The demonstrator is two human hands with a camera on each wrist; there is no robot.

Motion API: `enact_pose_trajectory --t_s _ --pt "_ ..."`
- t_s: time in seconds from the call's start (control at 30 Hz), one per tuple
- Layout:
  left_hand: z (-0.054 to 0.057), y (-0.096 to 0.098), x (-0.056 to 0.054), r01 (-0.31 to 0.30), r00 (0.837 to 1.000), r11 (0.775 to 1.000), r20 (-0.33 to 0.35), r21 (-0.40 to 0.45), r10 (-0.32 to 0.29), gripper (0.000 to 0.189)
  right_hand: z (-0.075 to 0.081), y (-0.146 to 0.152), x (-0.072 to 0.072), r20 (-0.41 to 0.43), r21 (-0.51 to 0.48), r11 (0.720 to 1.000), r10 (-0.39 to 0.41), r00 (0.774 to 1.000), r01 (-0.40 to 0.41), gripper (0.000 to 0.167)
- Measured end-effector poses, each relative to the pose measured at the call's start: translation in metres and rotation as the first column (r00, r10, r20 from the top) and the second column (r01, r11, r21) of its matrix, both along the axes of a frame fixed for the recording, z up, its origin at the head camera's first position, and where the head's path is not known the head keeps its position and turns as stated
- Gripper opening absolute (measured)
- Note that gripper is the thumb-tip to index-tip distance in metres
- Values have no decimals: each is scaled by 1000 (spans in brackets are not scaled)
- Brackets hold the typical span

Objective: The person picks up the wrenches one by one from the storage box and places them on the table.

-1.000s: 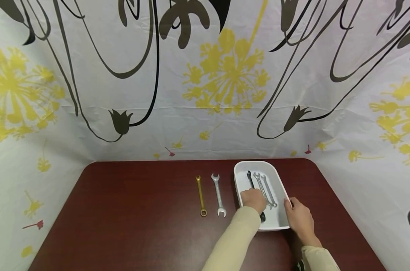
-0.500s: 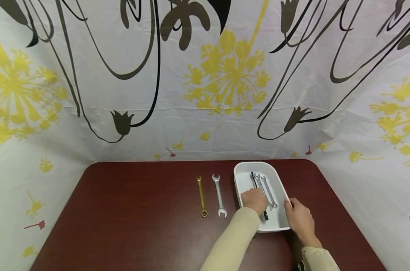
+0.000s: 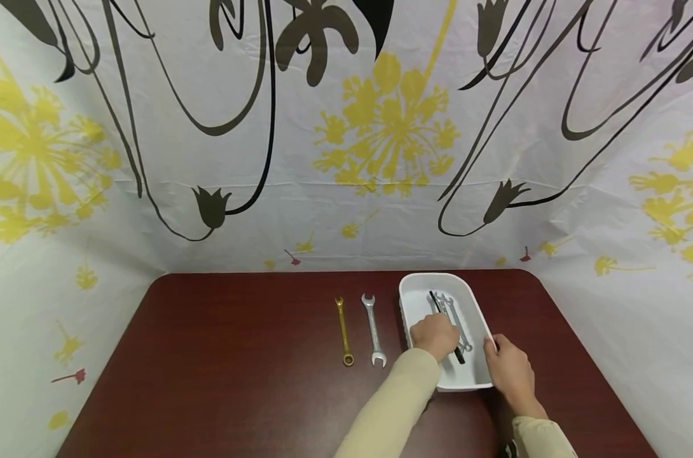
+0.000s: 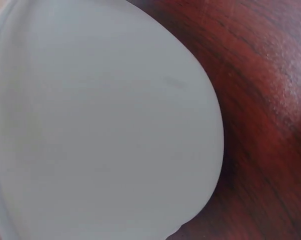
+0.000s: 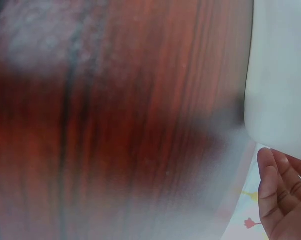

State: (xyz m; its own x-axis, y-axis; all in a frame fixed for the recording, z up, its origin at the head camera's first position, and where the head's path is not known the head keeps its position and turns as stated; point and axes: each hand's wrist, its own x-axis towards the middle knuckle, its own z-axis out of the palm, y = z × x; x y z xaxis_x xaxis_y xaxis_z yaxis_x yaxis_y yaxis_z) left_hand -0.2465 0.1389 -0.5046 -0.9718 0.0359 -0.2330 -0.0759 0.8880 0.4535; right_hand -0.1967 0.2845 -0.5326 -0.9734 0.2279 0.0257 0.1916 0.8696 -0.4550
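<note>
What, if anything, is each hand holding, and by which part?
The right hand grips the white tray by its right rim. The left hand seems to hold the dark tool near its middle, grip hidden.

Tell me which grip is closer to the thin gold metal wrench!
Left. The left grip is right of the gold wrench, over the white rectangular plastic tray; the right grip, farther right, holds its edge.

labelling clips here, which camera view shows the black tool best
The head view: it alone shows the black tool, both ends visible past the left hand within the white tray; the hand hides its middle. Neither wrist view shows any of it.
</note>
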Motion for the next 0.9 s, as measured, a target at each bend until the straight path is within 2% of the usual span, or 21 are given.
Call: enact_pose_trajectory --t_s 0.17,0.27,0.43,0.57,0.7,0.9 --pt "5 -2 2 0 1000 1000 20 15 0 45 0 0 0 -4 4 1000 5 1000 -5 45" --pt "9 -6 5 -15 999 997 35 82 12 44 0 0 0 -6 4 1000 4 1000 -4 45" --pt "17 -13 7 -44 998 976 63 215 31 39 -1 0 0 -4 7 1000 1 1000 -1 44" --pt "21 -17 8 -56 996 956 83 287 33 41 0 -1 0 14 8 1000 1 1000 -1 46" --pt "22 -19 8 -58 995 942 91 330 30 45 1 -1 0 27 6 1000 -1 1000 1 48" --pt "26 -21 9 -49 998 929 62 368 28 47 3 -1 0 35 3 1000 3 999 -3 48"
